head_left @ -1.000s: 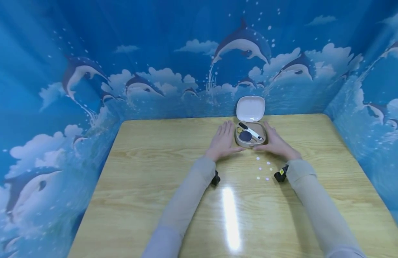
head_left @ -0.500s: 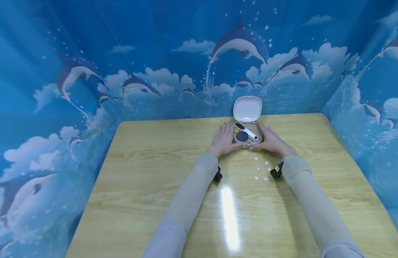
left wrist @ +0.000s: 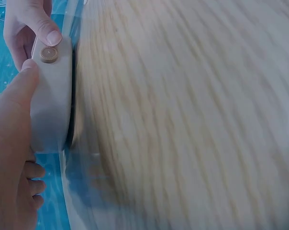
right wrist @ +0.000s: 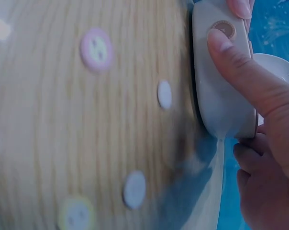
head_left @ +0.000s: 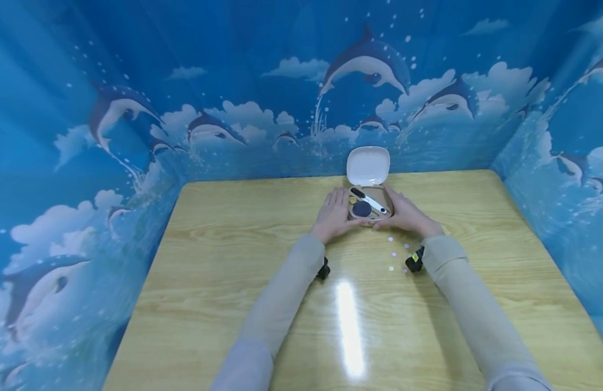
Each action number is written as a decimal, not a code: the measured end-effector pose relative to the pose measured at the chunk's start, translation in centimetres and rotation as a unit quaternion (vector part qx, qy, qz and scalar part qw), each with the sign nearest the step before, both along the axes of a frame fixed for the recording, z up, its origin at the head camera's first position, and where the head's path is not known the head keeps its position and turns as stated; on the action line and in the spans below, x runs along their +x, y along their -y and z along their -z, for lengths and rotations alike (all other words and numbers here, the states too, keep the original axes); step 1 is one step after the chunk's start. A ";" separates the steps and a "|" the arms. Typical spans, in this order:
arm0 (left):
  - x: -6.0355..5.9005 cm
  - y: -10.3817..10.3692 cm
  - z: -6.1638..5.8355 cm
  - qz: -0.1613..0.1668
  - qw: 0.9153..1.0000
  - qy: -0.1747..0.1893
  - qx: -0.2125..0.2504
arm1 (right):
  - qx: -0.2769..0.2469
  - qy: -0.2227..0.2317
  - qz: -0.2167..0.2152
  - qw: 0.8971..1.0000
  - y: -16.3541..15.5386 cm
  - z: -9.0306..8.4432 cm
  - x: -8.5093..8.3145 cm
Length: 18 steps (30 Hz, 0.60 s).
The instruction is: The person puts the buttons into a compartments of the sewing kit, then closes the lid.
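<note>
A small beige sewing box (head_left: 385, 193) stands at the table's back edge, its white lid (head_left: 368, 165) raised. Inside lie a white-handled tool with a black end (head_left: 370, 201), a dark round piece (head_left: 362, 209) and a small yellow item (head_left: 352, 200). My left hand (head_left: 333, 214) holds the box's left side, fingers along it and thumb across the front. Opposite, my right hand (head_left: 406, 214) grips the right side. In the right wrist view its thumb lies against the brown round clasp (right wrist: 223, 29) on the front wall; its fingers go behind the box.
Several small buttons lie on the wooden table (head_left: 233, 271) before the box, among them a pink-rimmed button (right wrist: 96, 49) and a yellow-rimmed button (right wrist: 76, 213). A blue dolphin curtain (head_left: 262, 146) hangs directly behind the table.
The box with its raised lid has slid a little left along the back edge. My right hand has moved left with it; my left hand has shifted only slightly.
</note>
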<state>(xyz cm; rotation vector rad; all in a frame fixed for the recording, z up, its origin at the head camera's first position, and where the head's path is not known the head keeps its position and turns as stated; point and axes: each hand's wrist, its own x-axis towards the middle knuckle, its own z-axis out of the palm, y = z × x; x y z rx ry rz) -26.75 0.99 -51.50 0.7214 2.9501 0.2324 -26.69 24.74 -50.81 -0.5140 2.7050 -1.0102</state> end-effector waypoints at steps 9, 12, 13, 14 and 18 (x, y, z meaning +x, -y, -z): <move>0.5 2.1 0.2 0.000 1.000 0.001 0.021 | -0.015 -0.004 0.000 1.000 2.0 0.2 0.4; 0.9 2.9 0.1 -0.005 1.000 0.008 0.029 | -0.022 -0.002 -0.001 1.000 2.8 0.2 0.7; 1.0 3.2 0.1 -0.006 0.999 0.011 0.030 | -0.022 -0.002 -0.001 1.000 3.1 0.2 0.8; 1.2 3.5 0.0 -0.007 0.999 0.012 0.032 | -0.021 -0.005 -0.003 1.000 3.3 0.2 0.8; 1.8 4.5 0.0 -0.012 0.999 0.016 0.039 | -0.022 -0.007 -0.006 1.000 4.4 0.3 1.0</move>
